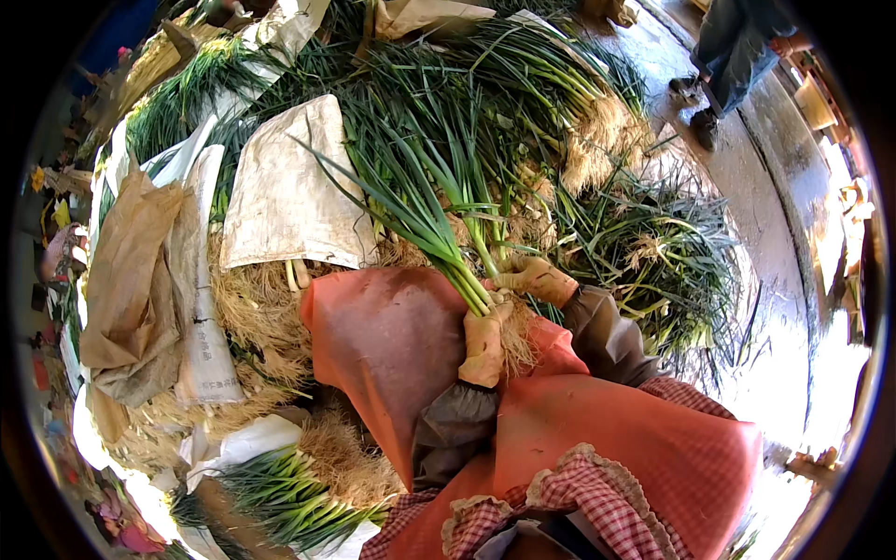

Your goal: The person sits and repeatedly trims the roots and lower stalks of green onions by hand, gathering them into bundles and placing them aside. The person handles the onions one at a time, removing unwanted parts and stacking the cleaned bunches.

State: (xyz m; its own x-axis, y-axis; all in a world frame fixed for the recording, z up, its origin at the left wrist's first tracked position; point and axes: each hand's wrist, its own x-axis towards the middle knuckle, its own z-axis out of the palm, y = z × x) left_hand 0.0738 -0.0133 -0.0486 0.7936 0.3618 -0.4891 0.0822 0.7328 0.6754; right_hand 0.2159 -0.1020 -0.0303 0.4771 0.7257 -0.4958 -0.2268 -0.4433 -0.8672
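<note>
My left hand [483, 343], in a tan glove, is closed around the white lower stalks of a small bunch of leafy green onions [448, 255]. Their green leaves point up and to the left, and pale stringy roots [518, 336] hang beside the glove. Close by on the right, my right hand [535, 278], gloved alike, has its fingers on the base of more green stalks [481, 245]; its fingertips are partly hidden. Both hands are above a red plastic apron [392, 329] over my lap.
Large heaps of green onions [420, 105] lie ahead, with a looser pile of leaves [658, 259] at right. A whitish woven sack [301, 189] and brown sacking [133, 280] cover bunches at left. A person [742, 56] stands on the wet floor at upper right.
</note>
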